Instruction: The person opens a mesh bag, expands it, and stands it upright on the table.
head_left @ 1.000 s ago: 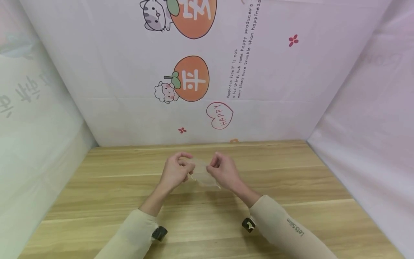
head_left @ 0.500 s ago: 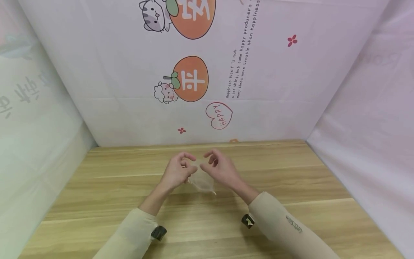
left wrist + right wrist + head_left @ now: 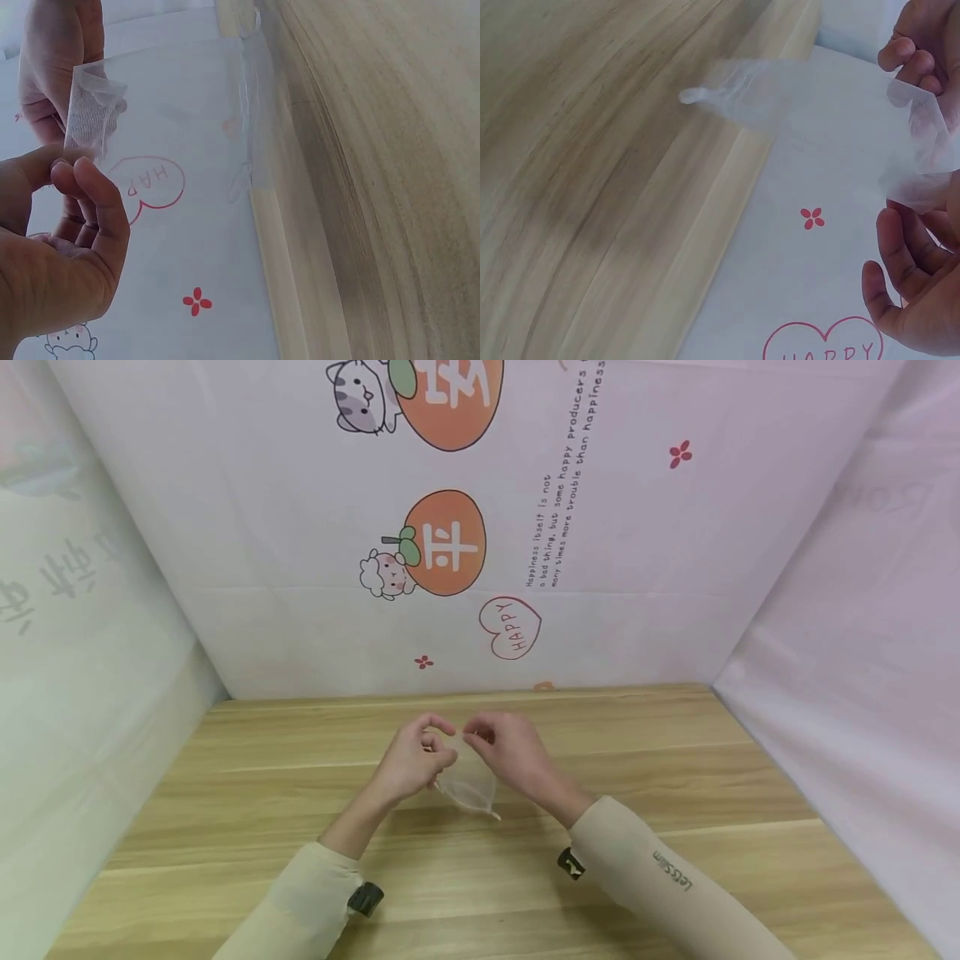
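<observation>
The bag (image 3: 474, 792) hangs between my two hands, above the table (image 3: 225, 818), with its twisted white tip (image 3: 694, 95) lowest. My left hand (image 3: 411, 756) pinches the edge at the top, and my right hand (image 3: 516, 747) seems to pinch the same edge close beside; the fingers cover each other, so I cannot tell exactly which fingertips hold.

I judge this bag to be very light and soft; the thin mesh should fold easily, slide a little between fingers, and perhaps tear if pulled hard. The better hold is at the edge, one layer at each side. In the way are mainly my own fingers, crowded near that edge. Beige sleeves (image 3: 292, 902) cover my forearms, and the printed cloth (image 3: 600, 635) stands behind the table.
</observation>
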A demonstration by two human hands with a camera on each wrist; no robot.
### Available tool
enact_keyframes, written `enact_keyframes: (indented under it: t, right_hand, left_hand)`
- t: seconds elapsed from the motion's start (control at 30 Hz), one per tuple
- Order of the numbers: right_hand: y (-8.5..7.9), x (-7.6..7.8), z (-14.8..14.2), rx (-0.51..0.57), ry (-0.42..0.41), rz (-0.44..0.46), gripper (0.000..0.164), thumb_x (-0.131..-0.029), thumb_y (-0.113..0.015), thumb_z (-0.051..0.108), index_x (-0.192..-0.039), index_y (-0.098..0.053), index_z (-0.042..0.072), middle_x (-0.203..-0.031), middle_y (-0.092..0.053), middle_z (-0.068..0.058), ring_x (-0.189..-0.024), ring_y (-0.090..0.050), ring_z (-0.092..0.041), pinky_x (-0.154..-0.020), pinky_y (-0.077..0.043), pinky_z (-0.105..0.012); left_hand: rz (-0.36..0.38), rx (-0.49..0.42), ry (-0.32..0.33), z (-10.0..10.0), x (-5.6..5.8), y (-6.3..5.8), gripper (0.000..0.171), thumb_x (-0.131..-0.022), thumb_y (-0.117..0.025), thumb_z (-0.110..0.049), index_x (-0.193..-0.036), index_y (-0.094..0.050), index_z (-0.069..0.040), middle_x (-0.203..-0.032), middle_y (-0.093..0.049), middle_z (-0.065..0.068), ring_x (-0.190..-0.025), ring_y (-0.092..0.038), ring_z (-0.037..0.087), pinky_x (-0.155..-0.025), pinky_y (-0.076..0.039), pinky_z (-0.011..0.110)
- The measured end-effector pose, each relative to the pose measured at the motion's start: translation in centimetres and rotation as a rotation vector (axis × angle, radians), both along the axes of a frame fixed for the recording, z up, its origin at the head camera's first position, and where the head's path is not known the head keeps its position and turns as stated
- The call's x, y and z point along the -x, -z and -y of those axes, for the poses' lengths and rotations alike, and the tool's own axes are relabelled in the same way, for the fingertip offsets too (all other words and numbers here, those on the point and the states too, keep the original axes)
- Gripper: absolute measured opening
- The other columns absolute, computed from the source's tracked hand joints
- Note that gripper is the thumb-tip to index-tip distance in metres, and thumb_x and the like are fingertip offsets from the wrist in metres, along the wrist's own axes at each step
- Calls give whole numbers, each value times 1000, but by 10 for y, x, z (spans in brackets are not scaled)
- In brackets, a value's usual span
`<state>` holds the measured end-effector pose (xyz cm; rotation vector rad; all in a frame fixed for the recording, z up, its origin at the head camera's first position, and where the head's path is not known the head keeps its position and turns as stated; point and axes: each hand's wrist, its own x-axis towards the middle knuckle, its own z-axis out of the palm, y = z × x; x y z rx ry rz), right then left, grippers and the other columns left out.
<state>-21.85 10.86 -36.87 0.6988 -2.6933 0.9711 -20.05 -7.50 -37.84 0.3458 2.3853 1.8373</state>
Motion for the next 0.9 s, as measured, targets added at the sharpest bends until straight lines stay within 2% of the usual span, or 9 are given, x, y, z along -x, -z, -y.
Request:
enact_keyframes:
  t: [0.13, 0.2, 0.37, 0.5, 0.6, 0.73, 0.9]
  right_hand:
    - [1, 0, -1, -15, 6, -6, 3, -93, -73, 9, -95, -73, 11, -81, -68, 6, -71, -59, -8, -64, -52, -26]
    - [2, 0, -1, -3, 7, 2, 3, -93, -73, 9, -95, -73, 11, -82, -68, 6, -72, -59, -8, -65, -53, -26]
    - [4, 1, -2, 32, 2, 22, 3, -95, -72, 13, -93, -72, 10, -81, -68, 7, -71, -60, -8, -64, -52, -27]
    - [4, 2, -3, 30, -6, 18, 3, -94, -73, 13, -96, -72, 11, -77, -65, 8, -69, -58, -8, -62, -51, -26]
    - [4, 2, -4, 18, 2, 34, 9, -92, -73, 15, -100, -72, 11, -73, -62, 7, -65, -56, -10, -58, -49, -27]
    - [4, 1, -8, -14, 11, 102, 16, -90, -72, 21, -103, -71, 11, -72, -61, 5, -62, -56, -12, -56, -48, -30]
    - [3, 0, -12, -21, -2, 166, 7, -89, -69, 14, -94, -73, 13, -69, -63, 6, -58, -57, -12, -51, -47, -29]
  left_hand:
    - [8, 6, -16, -1, 1, 1, 28, -90, -66, 2, -116, -58, 0, -64, -52, 4, -44, -42, 13, -43, -41, 24]
    - [-15, 47, -46, -1, 1, 1, 25, -90, -69, -3, -114, -60, -2, -64, -54, 4, -45, -42, 13, -44, -38, 24]
    - [-179, 269, -175, -2, 3, 3, 18, -89, -77, -26, -100, -71, -13, -69, -57, -1, -49, -41, 11, -45, -32, 25]
    - [-277, 390, -237, -3, 5, 3, 12, -91, -75, -29, -93, -75, -17, -75, -62, -5, -48, -39, 10, -45, -30, 25]
    - [-284, 410, -273, -4, 5, 1, 9, -93, -72, -23, -91, -76, -16, -78, -66, -6, -48, -41, 9, -45, -32, 25]
    - [-256, 373, -332, -4, 6, 0, 8, -92, -69, -19, -93, -75, -13, -79, -67, -3, -50, -46, 10, -45, -35, 25]
    - [-243, 333, -357, -2, 7, 0, 6, -89, -69, -16, -91, -72, -11, -77, -65, -2, -51, -47, 12, -45, -35, 26]
